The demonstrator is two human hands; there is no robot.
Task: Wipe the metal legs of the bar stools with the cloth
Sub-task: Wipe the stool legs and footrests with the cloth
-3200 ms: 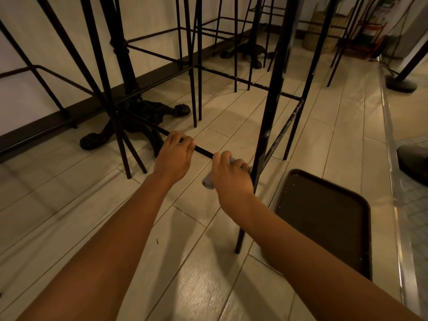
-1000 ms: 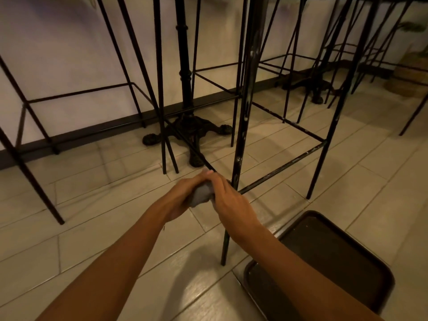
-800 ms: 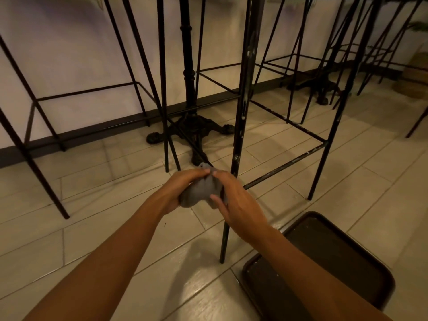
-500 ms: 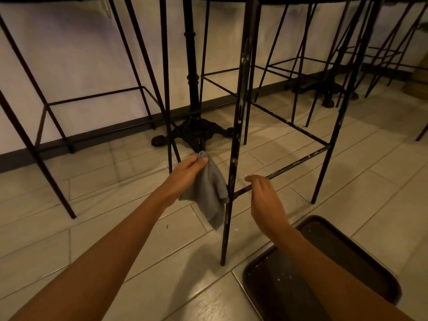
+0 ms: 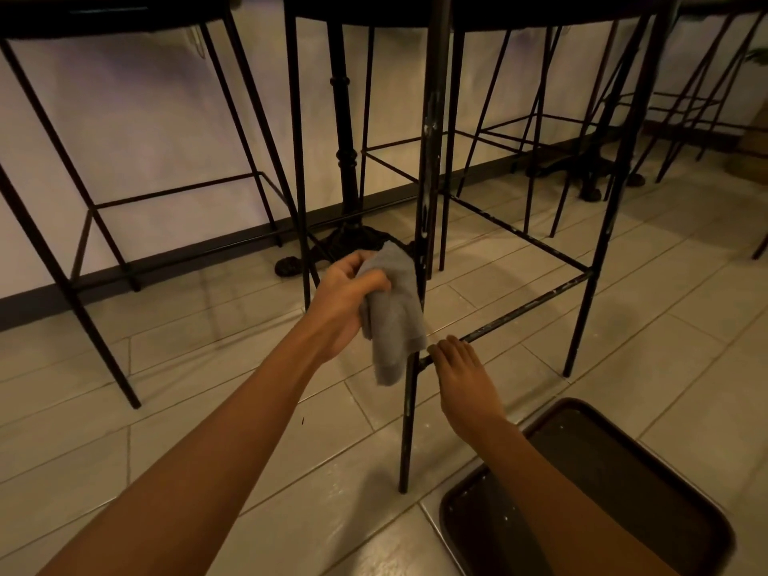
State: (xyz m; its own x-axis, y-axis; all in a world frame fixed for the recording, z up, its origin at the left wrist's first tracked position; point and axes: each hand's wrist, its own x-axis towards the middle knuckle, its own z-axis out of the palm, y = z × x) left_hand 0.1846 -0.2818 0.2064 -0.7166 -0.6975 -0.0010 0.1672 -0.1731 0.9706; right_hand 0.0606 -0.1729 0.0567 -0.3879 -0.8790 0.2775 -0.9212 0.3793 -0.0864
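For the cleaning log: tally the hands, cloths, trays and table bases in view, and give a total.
Hands: 2
Cloths: 1
Trays: 1
Table bases: 2
Total: 6

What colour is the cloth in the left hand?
Plain grey, no pattern; the cloth hangs from the left hand in the head view.

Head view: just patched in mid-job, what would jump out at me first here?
The grey cloth at centre, bunched in the left hand and hanging against the nearest stool leg, a black upright with pale scuffs. Just below it, the right hand rests its fingers on the footrest bar where it meets that leg. A dark tray lies on the tiled floor at lower right.
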